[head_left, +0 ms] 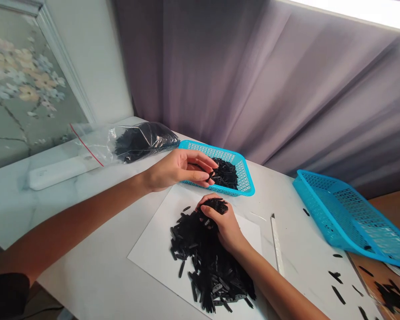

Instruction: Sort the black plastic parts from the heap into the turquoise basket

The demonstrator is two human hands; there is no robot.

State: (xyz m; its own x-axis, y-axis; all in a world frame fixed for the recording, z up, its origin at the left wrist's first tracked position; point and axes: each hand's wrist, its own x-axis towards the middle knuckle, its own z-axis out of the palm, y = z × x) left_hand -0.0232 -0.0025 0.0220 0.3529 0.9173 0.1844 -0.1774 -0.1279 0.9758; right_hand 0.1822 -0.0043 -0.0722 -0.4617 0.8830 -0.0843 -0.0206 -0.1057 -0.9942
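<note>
Two bare hands work over black strips. The heap of strips (206, 266) lies on a white sheet (150, 251) on the table (86, 278), directly beneath the right hand (224, 224). Its right fingers (213, 214) are clenched around a clump taken from the top of the heap, where the strips lie at every angle and no single long axis prevails. The left hand (176, 171) hangs over the near rim of a small blue basket (245, 175), which holds more strips (225, 174). Its left fingers (203, 162) are curled and seem to pinch a strip or two, though they hide how many. Those basket strips lie just right of the left fingers, so the left hand is the nearer. Far left lies a plastic bag (143, 141) of black pieces. To the right are a tilted blue basket (333, 209) and loose strips (336, 293).
</note>
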